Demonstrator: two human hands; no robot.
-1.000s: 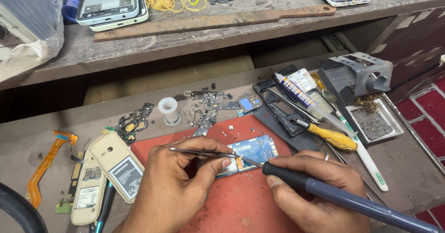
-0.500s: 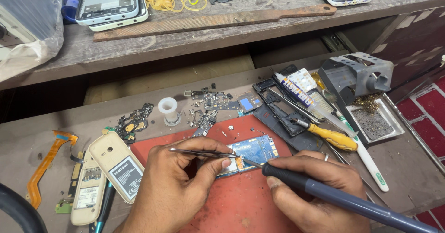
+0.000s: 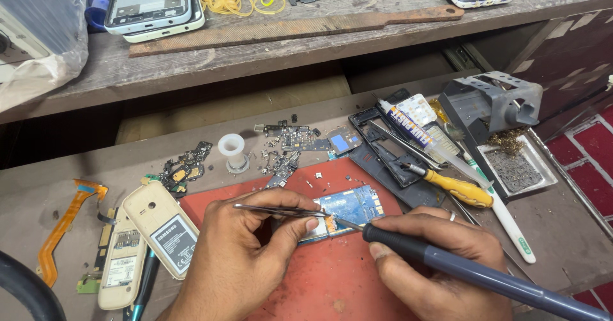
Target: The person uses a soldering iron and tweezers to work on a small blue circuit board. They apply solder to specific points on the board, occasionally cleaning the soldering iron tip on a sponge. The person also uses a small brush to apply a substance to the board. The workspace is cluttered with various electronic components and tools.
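Note:
A small blue circuit board (image 3: 350, 207) lies on a red work mat (image 3: 319, 282). My left hand (image 3: 239, 257) pinches a pair of metal tweezers (image 3: 281, 211) whose tips rest on the board's left part. My right hand (image 3: 440, 263) grips a dark blue soldering iron (image 3: 460, 271) like a pen. Its tip meets the tweezers' tips on the board. A ring shows on a finger of my right hand.
A cream phone shell (image 3: 163, 235) and orange flex cable (image 3: 60, 231) lie left. Loose board scraps (image 3: 284, 148) and a solder spool (image 3: 232, 152) sit behind the mat. A yellow-handled screwdriver (image 3: 456, 188), grey iron stand (image 3: 495, 100) and metal tray (image 3: 517, 168) are right. Phones (image 3: 153, 1) rest on the shelf above.

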